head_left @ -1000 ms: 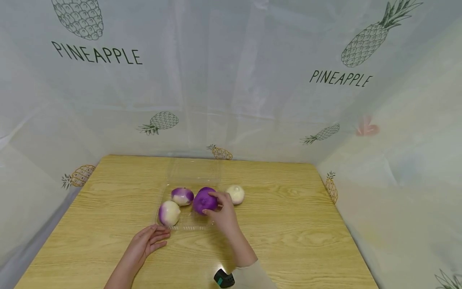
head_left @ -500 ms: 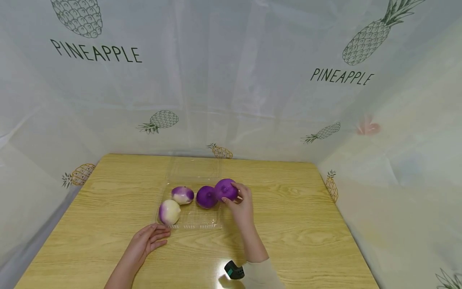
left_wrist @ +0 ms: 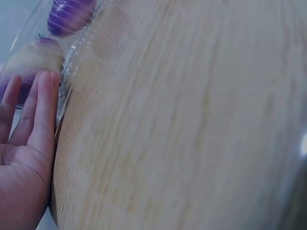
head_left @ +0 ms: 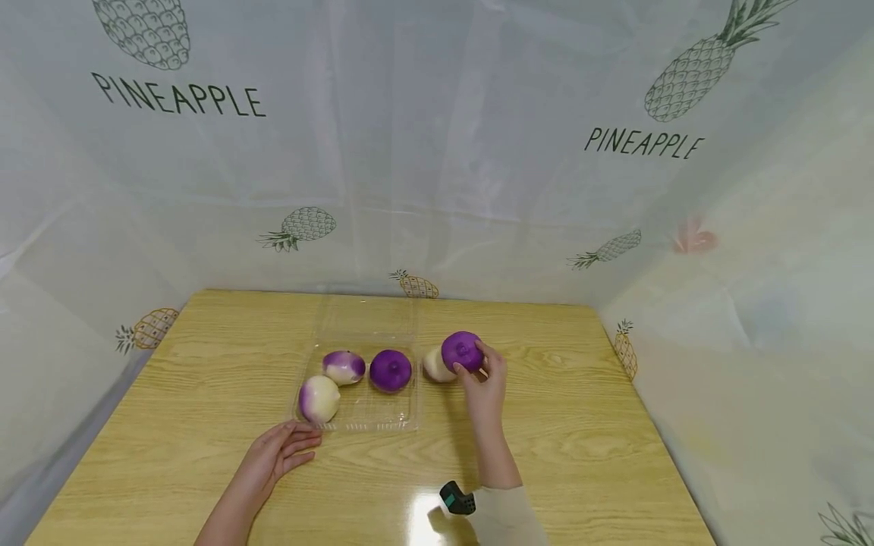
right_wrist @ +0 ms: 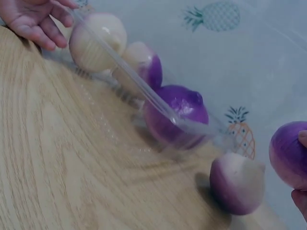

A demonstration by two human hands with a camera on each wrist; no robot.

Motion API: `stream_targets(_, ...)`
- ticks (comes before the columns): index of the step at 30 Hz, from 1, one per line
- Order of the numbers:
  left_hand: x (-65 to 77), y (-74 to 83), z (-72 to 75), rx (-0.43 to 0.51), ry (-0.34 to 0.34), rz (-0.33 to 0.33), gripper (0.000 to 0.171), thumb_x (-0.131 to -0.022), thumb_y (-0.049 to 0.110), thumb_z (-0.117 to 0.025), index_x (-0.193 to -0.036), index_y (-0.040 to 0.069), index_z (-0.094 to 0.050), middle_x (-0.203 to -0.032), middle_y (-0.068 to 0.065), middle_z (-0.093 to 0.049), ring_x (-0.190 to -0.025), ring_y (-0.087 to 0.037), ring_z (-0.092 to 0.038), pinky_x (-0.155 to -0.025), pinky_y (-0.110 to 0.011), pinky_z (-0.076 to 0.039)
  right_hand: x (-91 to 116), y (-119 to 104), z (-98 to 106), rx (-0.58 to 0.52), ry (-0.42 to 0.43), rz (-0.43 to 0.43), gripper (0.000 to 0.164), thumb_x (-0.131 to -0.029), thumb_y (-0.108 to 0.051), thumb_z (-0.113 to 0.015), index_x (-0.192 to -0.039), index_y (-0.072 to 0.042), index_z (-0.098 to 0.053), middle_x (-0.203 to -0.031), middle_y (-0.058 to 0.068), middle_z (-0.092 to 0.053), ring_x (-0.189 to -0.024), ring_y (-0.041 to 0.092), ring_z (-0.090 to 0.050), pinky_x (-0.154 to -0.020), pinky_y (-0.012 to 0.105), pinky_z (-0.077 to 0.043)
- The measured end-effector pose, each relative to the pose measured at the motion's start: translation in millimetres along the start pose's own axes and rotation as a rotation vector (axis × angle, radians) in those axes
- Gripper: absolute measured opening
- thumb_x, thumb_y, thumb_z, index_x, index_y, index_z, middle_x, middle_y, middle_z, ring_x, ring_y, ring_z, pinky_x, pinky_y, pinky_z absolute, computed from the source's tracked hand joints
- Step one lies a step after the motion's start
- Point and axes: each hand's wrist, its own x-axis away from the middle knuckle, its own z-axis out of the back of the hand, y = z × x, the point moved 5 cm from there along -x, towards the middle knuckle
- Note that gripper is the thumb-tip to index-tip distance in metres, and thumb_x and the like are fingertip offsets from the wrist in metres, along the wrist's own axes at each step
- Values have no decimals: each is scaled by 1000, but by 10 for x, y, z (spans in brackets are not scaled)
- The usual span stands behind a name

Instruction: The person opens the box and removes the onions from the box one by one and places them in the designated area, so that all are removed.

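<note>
In the head view, my right hand (head_left: 485, 387) holds a purple turnip (head_left: 462, 352) above the table, to the right of a clear plastic box (head_left: 365, 424). Thumb and fingers pinch it from its right side. Partly hidden behind it, a whitish turnip (head_left: 437, 366) rests on the table; the right wrist view shows this turnip (right_wrist: 237, 184) as purple and white. Inside the box are a purple turnip (head_left: 391, 371), a purple-and-white turnip (head_left: 344, 368) and a mostly white turnip (head_left: 319, 400). With fingers nearly straight, my left hand (head_left: 278, 455) touches the box's front left corner.
The box's clear lid (head_left: 369, 317) lies folded back behind it. Beneath everything is a wood-grain table (head_left: 580, 425), with a pineapple-print sheet (head_left: 437, 152) hanging around its back and sides. A black device (head_left: 457, 498) sits at my right wrist.
My right hand has lifted a purple turnip out of the box and carried it right, now in front of the whitish turnip. The left hand stays at the box's corner.
</note>
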Motion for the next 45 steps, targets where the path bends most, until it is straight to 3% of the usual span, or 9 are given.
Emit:
stream_targets(11, -27, 20, 12, -18, 1, -15, 42, -109, 23, -34, -121, -11, -56, -114, -15, -65, -108, -24, -64, -92, -38, -53, -59, 238, 189, 38, 81, -92, 54, -86, -3, -74, -135, -5, -54, -135, 16, -41, -111, 35, -54, -91, 30, -53)
stream_targets(17, -15, 7, 3, 4, 8, 4, 39, -109, 23, -36, -119, -6, -59, -113, -14, -66, -108, -24, -64, -92, -38, -53, -68, 358, 258, 21, 113, -140, 53, -90, -8, -71, -138, -4, -49, -137, 17, -40, -108, 34, -54, -86, 29, -52)
stream_targets(25, 12, -27, 4, 17, 24, 35, 38, -108, 25, -37, -117, -2, -62, -112, -13, -67, -107, -23, -64, -92, -37, -53, -51, 520, 358, 56, 170, -208, 50, -91, -12, -70, -136, -5, -51, -129, 15, -50, -96, 26, -51, -70, 24, -49)
stream_targets(34, 11, -37, 25, 12, 22, 32, 37, -109, 23, -35, -115, 1, -64, -112, -11, -67, -106, -22, -65, -91, -37, -54, -80, 636, 362, 80, 158, -214, 50, -90, -12, -71, -136, -4, -52, -129, 16, -50, -94, 23, -49, -69, 22, -47)
stream_targets(45, 1, -20, 15, 11, 34, 33, 38, -109, 24, -36, -117, -2, -63, -113, -14, -66, -107, -23, -64, -92, -37, -54, -162, 667, 314, 85, 126, -212, 51, -88, -7, -72, -135, -2, -52, -133, 19, -44, -101, 30, -50, -69, 19, -50)
